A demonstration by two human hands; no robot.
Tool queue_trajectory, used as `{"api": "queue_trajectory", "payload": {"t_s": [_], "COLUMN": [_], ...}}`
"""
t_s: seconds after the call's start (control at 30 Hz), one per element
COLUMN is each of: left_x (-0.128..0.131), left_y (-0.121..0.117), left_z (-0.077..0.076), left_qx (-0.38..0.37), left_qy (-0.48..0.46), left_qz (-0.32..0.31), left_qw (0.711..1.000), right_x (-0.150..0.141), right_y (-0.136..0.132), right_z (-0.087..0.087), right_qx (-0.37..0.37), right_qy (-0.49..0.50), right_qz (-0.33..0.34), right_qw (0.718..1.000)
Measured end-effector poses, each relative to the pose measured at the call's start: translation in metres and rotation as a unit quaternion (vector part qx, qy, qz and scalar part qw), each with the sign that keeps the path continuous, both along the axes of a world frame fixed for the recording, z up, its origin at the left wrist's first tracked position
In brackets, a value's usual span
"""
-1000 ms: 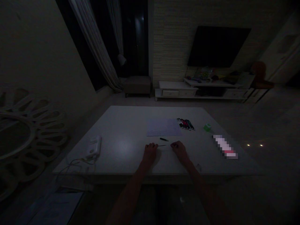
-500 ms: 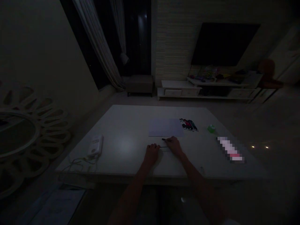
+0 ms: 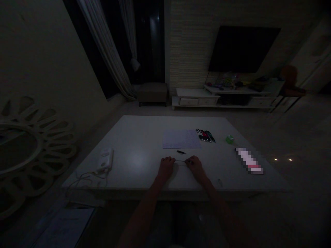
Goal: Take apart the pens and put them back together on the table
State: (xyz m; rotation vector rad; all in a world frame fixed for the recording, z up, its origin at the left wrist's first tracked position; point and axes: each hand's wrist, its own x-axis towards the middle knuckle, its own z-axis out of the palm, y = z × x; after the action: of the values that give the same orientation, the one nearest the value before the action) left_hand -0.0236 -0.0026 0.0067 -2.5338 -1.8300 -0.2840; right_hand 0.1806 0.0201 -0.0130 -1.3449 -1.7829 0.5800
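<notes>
Low over the white table (image 3: 139,148), a thin dark rod (image 3: 180,161), like a pen refill, spans the gap between my two hands. My left hand (image 3: 167,166) is closed on its left end. The fingers of my right hand (image 3: 194,165) pinch around its other end; their tips are too dim to see well. Just beyond lies a short black pen part (image 3: 181,152), touched by neither hand. Behind that is a sheet of paper (image 3: 181,138) with fine marks, and several pens (image 3: 205,135) lie side by side at its right edge.
A green object (image 3: 229,139) and a blurred-out phone-like slab (image 3: 249,161) are at the right. A white box (image 3: 105,159) with cables stands at the left. Near the front edge lies a small clear piece (image 3: 219,182). A TV bench (image 3: 196,93) is beyond the table.
My right hand has let go of the black pen part, which now lies on the table, and has moved down to the rod's right end. My left hand stays put.
</notes>
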Motion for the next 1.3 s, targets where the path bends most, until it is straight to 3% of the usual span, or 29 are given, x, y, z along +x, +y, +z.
{"api": "queue_trajectory", "payload": {"t_s": [0.17, 0.5, 0.7, 1.0, 1.3], "left_x": [0.001, 0.002, 0.002, 0.014, 0.044], "left_y": [0.002, 0.001, 0.002, 0.013, 0.027], "left_z": [-0.002, -0.002, -0.005, -0.006, -0.015], "left_qx": [-0.006, 0.009, 0.003, 0.006, 0.028], "left_qy": [-0.008, -0.05, -0.085, -0.168, -0.186], "left_qz": [0.005, 0.013, 0.033, -0.003, 0.012], "left_qw": [1.0, 0.999, 0.996, 0.986, 0.982], "right_x": [0.03, -0.006, 0.013, 0.08, 0.078], "right_y": [0.006, 0.037, 0.023, -0.011, -0.008], "right_z": [-0.008, -0.006, -0.01, -0.024, -0.021], "right_qx": [0.006, 0.014, 0.034, 0.053, 0.053], "right_qy": [-0.035, -0.107, -0.075, -0.105, -0.118], "right_qz": [-0.058, -0.02, -0.039, -0.095, -0.144], "right_qw": [0.998, 0.994, 0.996, 0.988, 0.981]}}
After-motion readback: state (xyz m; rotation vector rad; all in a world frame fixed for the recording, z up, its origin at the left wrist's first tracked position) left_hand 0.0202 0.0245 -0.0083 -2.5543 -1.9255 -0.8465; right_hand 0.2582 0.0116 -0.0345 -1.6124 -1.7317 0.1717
